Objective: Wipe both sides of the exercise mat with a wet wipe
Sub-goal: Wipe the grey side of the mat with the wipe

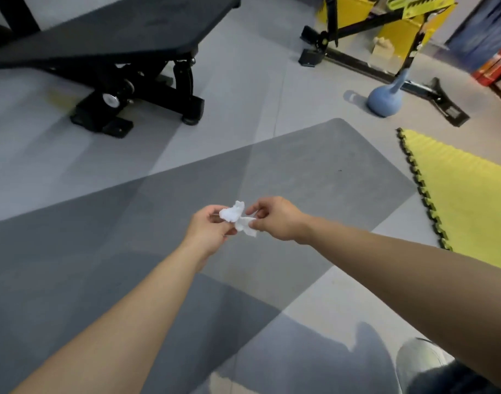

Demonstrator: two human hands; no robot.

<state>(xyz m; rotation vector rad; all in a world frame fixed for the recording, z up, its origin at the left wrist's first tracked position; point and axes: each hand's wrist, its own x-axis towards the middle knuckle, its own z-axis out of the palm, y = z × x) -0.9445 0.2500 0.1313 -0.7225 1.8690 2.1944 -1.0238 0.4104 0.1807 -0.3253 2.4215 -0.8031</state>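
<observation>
We held a crumpled white wet wipe between both hands above the exercise mat. Our left hand pinched the bunched end of the wipe between thumb and curled fingers. Our right hand pinched the opposite, looser end in the same manner, with the thumb underneath and the fingers curled over the top. The two hands were close together, joined only by the wipe, and neither touched the mat.

The mat was grey and lay flat on the light grey floor, running diagonally from the lower left of the view to a rounded corner at the upper right. The wipe hung over the middle part of the mat, clear of its surface.

A black weight bench stood on the floor beyond the mat at the upper left. A blue kettlebell rested on the floor near the mat's far corner, beside the black base of a yellow frame. A yellow foam tile with a dark interlocking edge lay just beside the mat's right side. Our shoe was visible at the lower right, on the floor near the mat's near edge.
</observation>
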